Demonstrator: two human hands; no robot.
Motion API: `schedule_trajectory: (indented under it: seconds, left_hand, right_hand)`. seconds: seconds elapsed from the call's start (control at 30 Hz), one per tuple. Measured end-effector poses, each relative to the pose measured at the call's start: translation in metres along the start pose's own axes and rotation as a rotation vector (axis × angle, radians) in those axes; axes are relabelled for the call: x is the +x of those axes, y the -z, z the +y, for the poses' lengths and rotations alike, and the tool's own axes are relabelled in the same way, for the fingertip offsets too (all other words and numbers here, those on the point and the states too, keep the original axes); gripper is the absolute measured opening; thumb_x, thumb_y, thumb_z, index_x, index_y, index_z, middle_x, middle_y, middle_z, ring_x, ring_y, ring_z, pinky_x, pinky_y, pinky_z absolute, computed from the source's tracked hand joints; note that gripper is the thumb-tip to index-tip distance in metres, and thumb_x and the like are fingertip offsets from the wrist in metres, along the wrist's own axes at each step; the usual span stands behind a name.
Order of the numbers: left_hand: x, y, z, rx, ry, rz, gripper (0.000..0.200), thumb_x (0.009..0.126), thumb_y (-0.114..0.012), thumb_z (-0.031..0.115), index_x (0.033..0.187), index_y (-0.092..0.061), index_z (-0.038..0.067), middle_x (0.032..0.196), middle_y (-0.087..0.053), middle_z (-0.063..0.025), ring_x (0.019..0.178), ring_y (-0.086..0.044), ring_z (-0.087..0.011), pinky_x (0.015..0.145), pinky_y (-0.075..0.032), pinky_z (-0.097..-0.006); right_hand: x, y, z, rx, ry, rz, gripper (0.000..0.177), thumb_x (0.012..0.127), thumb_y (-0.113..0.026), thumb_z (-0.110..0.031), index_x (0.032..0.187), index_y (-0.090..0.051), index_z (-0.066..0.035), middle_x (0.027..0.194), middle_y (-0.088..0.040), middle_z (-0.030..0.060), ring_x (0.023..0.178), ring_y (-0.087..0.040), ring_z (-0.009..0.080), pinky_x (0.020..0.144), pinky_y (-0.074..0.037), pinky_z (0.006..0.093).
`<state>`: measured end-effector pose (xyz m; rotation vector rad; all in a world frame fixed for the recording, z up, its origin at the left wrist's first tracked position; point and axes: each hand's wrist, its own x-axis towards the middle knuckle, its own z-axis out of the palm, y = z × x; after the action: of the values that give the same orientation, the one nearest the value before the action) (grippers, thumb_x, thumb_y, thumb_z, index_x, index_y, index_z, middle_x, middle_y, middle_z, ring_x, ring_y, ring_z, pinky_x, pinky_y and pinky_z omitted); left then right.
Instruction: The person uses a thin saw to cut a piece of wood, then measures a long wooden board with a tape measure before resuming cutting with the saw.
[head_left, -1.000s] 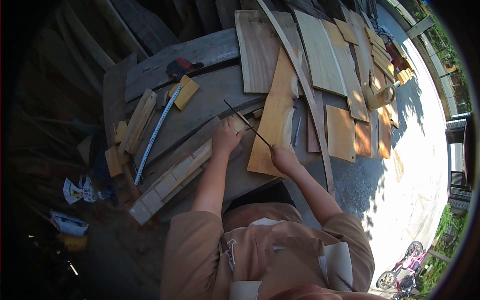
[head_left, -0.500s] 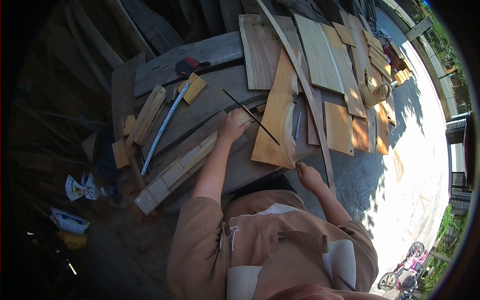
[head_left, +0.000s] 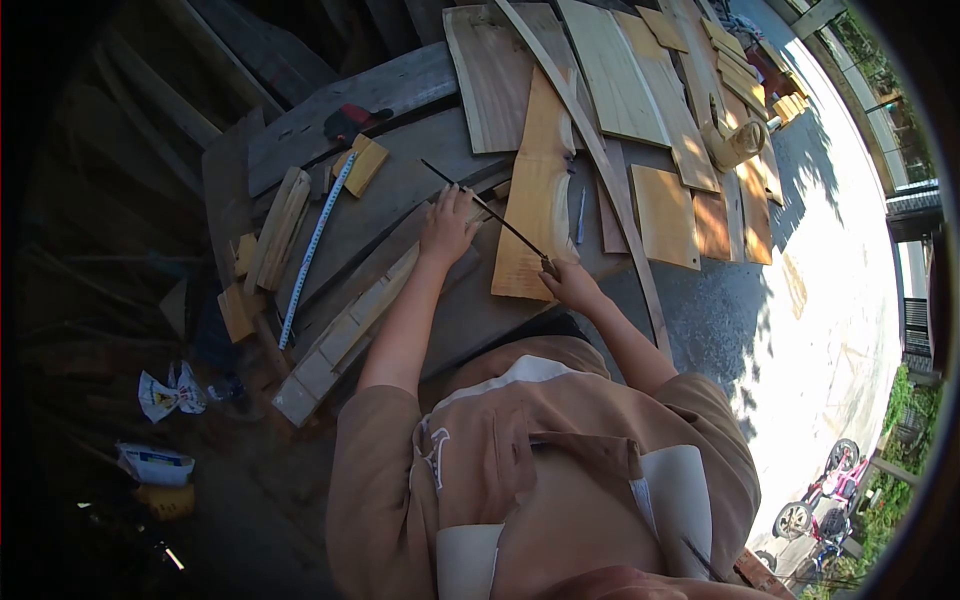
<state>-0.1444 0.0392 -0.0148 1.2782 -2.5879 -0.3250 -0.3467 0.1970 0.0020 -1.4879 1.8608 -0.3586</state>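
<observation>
A long wooden strip (head_left: 345, 342) with lines across it lies slantwise on the workbench. My left hand (head_left: 450, 228) is on its far end, fingers over the wood. Across that end runs a thin dark handsaw (head_left: 487, 213), its blade seen edge-on and passing right by my left fingertips. My right hand (head_left: 574, 286) is closed at the near end of the saw; its handle is mostly hidden in my fist. Beneath the saw and beyond my right hand lies an orange-brown board (head_left: 533, 205) with a wavy edge. A pen (head_left: 581, 216) rests beside that board.
A white measuring tape (head_left: 318, 248) stretches out at the left, near wood offcuts (head_left: 280, 230) and a black and red object (head_left: 352, 121). Several boards (head_left: 625, 80) and a long thin batten (head_left: 620, 205) lie to the right. A beige jug (head_left: 738, 146) stands on the boards.
My right hand has moved forward and left, up to the near end of the saw's dark blade. My left fingers have shifted back along the strip. The whole view has moved slightly.
</observation>
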Motion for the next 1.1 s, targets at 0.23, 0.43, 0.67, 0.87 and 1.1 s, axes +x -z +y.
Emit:
schedule_trajectory:
  seconds: [0.23,0.43,0.67,0.87,1.1]
  left_hand:
    - [0.003,-0.013,-0.002,0.002,-0.038,-0.051,0.053,0.079,-0.058,0.024,0.126,-0.038,0.01,0.131,-0.035,-0.0154,0.125,-0.031,-0.0294,0.098,-0.03,-0.0432]
    - [-0.001,-0.021,-0.007,-0.009,-0.065,0.023,0.053,0.078,-0.057,0.02,0.126,-0.039,0.011,0.132,-0.036,-0.0145,0.124,-0.032,-0.0293,0.097,-0.031,-0.043]
    - [-0.005,-0.024,-0.007,-0.011,-0.055,0.054,0.054,0.078,-0.057,0.019,0.128,-0.037,0.014,0.134,-0.034,-0.0132,0.124,-0.033,-0.0287,0.096,-0.032,-0.0426]
    - [-0.007,-0.02,-0.004,-0.014,-0.03,0.038,0.054,0.079,-0.054,0.019,0.13,-0.035,0.015,0.135,-0.033,-0.0131,0.124,-0.034,-0.027,0.095,-0.032,-0.0419]
    - [-0.007,-0.024,-0.005,-0.087,-0.012,0.071,0.056,0.077,-0.054,0.016,0.13,-0.035,0.014,0.136,-0.033,-0.0131,0.124,-0.033,-0.0274,0.095,-0.031,-0.0431]
  right_hand:
    - [0.005,0.007,-0.003,0.01,-0.055,-0.023,0.044,0.086,-0.045,-0.04,0.081,-0.055,0.003,0.079,-0.058,0.0247,0.077,-0.056,0.0408,0.07,-0.043,0.0437]
    - [0.02,-0.002,0.003,0.21,-0.046,-0.043,0.05,0.09,-0.036,-0.042,0.088,-0.056,0.003,0.082,-0.057,0.026,0.084,-0.055,0.0407,0.075,-0.041,0.0424]
    - [0.041,-0.001,-0.014,0.11,-0.061,-0.055,0.053,0.09,-0.032,-0.045,0.088,-0.056,0.002,0.085,-0.058,0.0256,0.085,-0.055,0.0404,0.075,-0.041,0.0435]
    - [0.059,-0.001,-0.028,0.048,-0.046,-0.09,0.056,0.089,-0.032,-0.047,0.086,-0.056,0.004,0.083,-0.058,0.0268,0.084,-0.055,0.0409,0.075,-0.041,0.0443]
    - [0.086,-0.005,-0.038,0.017,-0.027,-0.096,0.055,0.088,-0.038,-0.046,0.086,-0.055,0.007,0.082,-0.057,0.0294,0.081,-0.055,0.043,0.074,-0.042,0.0457]
